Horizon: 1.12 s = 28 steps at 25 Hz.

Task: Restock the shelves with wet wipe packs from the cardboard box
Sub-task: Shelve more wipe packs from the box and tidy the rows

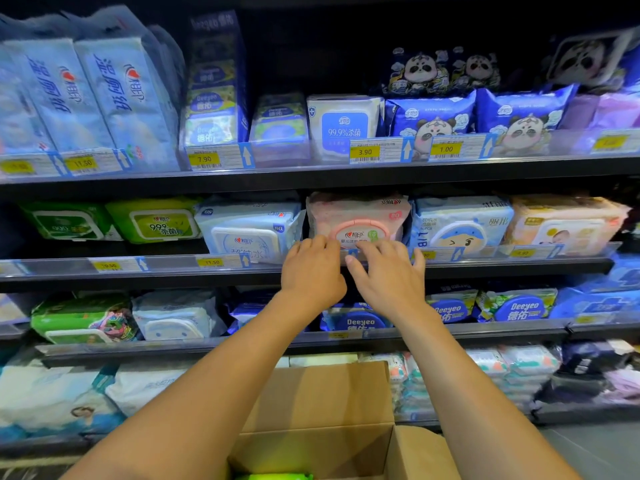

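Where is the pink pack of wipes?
The pink pack sits mid-frame on the second shelf down, between a light blue pack and a cartoon-face pack; the left hand and right hand touch its front.

The top shelf's rail carries the 11.50 tag (82,163), the 7.90 tag (204,159), the 3.90 tag (364,152) and the 1.00 tag (446,149). The white pack (344,128) reads 99.9%. The middle-shelf tag (211,262) reads 11.50. The green pack (162,225) shows 999, the pink pack (360,216) shows 80, and the blue pack (524,306) reads Deeyeo.
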Tool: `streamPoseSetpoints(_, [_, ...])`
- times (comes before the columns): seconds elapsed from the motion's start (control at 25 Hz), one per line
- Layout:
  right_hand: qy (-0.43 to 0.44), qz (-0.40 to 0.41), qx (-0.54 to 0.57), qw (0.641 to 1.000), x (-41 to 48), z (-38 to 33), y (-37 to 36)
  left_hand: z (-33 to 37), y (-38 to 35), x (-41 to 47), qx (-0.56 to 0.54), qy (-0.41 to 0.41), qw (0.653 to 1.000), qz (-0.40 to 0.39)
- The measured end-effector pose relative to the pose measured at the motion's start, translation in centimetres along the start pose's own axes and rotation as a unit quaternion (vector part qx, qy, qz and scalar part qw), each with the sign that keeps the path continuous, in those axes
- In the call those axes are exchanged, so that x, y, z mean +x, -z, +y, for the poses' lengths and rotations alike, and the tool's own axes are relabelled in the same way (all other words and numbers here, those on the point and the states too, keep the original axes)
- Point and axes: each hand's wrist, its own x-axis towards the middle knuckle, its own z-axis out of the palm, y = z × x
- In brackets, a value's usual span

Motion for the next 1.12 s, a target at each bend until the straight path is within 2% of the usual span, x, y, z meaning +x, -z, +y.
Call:
streamPoseSetpoints(0.12, [0.012,-0.021,-0.042,0.999,1.2,-0.1,0.5,0.0,0.5,1.0,0.049,-0.017,0.998,-0.044])
streamPoseSetpoints(0.36, [0.033,-0.156,-0.022,0.987,4.0,0.0,1.9,-0.7,0.7,3.1,0.046,-0.009,0.991,-0.122])
streamPoseSetpoints(0.52, [0.032,-0.240,-0.040,0.969,6.1,0.5,2.6,-1.3,0.6,3.8,0.033,-0.013,0.989,-0.147])
streamPoseSetpoints(0.72, [0.028,-0.274,-0.057,0.960,8.1,-0.4,1.9,-1.2,0.5,4.4,0.027,0.010,0.987,-0.161])
streamPoseSetpoints(0.96, [0.005,-0.307,-0.071,0.949,10.4,-0.6,0.2,-1.7,-0.2,3.5,0.043,-0.016,0.992,-0.119])
streamPoseSetpoints(1.12, [0.026,-0.270,-0.071,0.960,9.8,-0.3,0.1,-1.7,-0.2,3.2,0.042,-0.019,0.993,-0.109])
